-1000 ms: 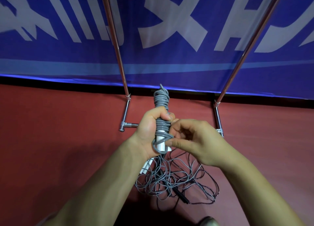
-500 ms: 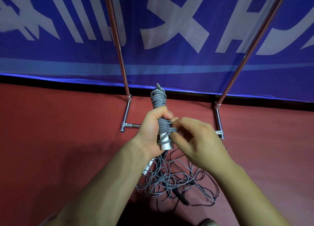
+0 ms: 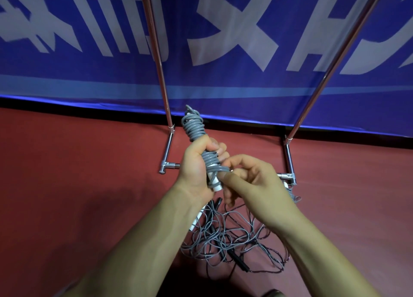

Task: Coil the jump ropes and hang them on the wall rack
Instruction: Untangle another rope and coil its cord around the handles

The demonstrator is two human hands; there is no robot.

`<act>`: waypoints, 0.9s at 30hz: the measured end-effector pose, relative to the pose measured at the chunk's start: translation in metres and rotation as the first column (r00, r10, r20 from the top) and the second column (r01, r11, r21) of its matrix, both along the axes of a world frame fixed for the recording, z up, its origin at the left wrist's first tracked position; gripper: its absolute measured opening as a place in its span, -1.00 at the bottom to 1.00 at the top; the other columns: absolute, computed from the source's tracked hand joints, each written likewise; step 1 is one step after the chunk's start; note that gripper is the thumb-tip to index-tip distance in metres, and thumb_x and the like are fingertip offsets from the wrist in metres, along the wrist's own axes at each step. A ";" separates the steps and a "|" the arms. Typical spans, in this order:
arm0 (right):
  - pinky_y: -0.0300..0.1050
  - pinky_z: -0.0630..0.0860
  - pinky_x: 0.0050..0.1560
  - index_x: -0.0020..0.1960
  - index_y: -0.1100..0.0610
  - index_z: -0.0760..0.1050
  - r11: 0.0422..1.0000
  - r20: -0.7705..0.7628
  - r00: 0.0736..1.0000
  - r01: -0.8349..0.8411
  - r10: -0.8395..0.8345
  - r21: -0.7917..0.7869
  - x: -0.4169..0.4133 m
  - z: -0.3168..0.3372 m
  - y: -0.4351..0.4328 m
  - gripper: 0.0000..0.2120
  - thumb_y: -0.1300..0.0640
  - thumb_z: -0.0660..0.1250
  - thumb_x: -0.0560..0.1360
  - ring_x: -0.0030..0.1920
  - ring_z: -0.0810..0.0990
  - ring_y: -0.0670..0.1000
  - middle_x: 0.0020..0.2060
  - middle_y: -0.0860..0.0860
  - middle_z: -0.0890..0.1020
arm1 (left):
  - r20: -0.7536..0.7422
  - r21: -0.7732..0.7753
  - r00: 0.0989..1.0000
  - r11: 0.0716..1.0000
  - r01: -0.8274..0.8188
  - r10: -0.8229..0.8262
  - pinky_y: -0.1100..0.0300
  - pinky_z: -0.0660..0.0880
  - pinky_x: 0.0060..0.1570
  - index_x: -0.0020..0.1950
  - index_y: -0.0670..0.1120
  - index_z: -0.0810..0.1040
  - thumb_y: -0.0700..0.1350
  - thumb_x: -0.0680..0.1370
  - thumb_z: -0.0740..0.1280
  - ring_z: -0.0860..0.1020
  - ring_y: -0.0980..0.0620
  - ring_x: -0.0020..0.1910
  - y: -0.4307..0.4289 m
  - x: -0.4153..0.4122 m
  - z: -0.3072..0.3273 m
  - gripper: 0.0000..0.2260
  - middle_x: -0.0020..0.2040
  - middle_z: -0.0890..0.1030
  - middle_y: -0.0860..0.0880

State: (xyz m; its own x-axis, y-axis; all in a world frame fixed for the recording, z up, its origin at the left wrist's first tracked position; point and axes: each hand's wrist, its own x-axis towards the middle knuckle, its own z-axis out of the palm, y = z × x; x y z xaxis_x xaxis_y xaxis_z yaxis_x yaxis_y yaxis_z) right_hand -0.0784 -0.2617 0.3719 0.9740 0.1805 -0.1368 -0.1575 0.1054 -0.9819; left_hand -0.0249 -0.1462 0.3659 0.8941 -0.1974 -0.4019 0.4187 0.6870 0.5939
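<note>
The left hand [image 3: 195, 162] has its fingers wrapped tight round 1 grey jump rope [image 3: 194, 127], held upright above the floor [image 3: 67, 185] and wound almost fully about its handles. The right hand [image 3: 257, 185] pinches the last loose turn by the white handle end. Below lies a tangle of ropes [image 3: 234, 236], uncoiled. Nothing hangs on the metal rack [image 3: 319, 91] in view: I judge most work remains.

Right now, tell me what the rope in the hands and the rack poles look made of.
Rope: grey cord, probably plastic or plastic-coated; smooth, slightly glossy, lying in tight round coils. Poles: metal, seemingly chromed or polished steel; bright mirror-like streaks run along them.
</note>
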 end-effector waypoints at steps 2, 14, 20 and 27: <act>-0.03 0.41 -0.33 -0.03 0.29 0.59 0.997 0.063 0.997 -0.041 0.046 -0.072 0.002 0.001 -0.006 -0.97 0.32 0.40 0.54 -0.42 0.44 0.06 -0.43 0.31 0.49 | 0.021 -0.016 1.000 1.000 -0.005 0.005 0.22 0.19 -0.45 -0.38 -0.05 0.27 -0.23 0.23 0.25 0.18 0.06 -0.42 0.002 0.000 0.001 -0.84 -0.37 0.24 -0.02; 0.05 0.49 -0.07 0.48 -0.42 0.14 0.660 0.283 0.939 0.087 0.196 -0.746 -0.009 -0.005 -0.002 -0.46 -0.17 -0.10 0.50 -0.17 0.45 -0.07 -0.20 -0.14 0.36 | 0.066 -0.004 0.996 0.999 -0.053 0.053 0.17 0.26 -0.30 -0.36 -0.04 0.28 -0.23 0.22 0.29 0.27 0.06 -0.38 0.012 0.009 -0.004 -0.81 -0.34 0.29 -0.02; -0.24 0.40 -0.18 0.25 -0.27 0.58 0.744 0.292 0.954 0.239 -0.062 -0.625 0.000 -0.004 -0.004 -0.66 -0.14 0.15 0.57 -0.22 0.49 -0.14 -0.25 -0.14 0.46 | 0.054 0.102 0.996 0.993 0.060 -0.066 0.15 0.34 -0.30 -0.49 -0.02 0.43 -0.23 0.27 0.24 0.35 0.06 -0.43 0.004 0.005 -0.008 -0.84 -0.39 0.37 0.02; -0.07 0.46 -0.35 -0.14 0.03 0.56 0.916 0.201 0.971 0.197 -0.132 -0.350 0.014 -0.016 -0.018 -0.89 0.13 0.50 0.43 -0.38 0.50 -0.06 -0.36 -0.06 0.60 | 0.041 0.161 0.992 0.980 0.113 -0.121 0.12 0.42 -0.24 -0.48 -0.07 0.41 -0.27 0.21 0.23 0.39 0.00 -0.42 -0.006 -0.003 -0.013 -0.88 -0.37 0.38 -0.04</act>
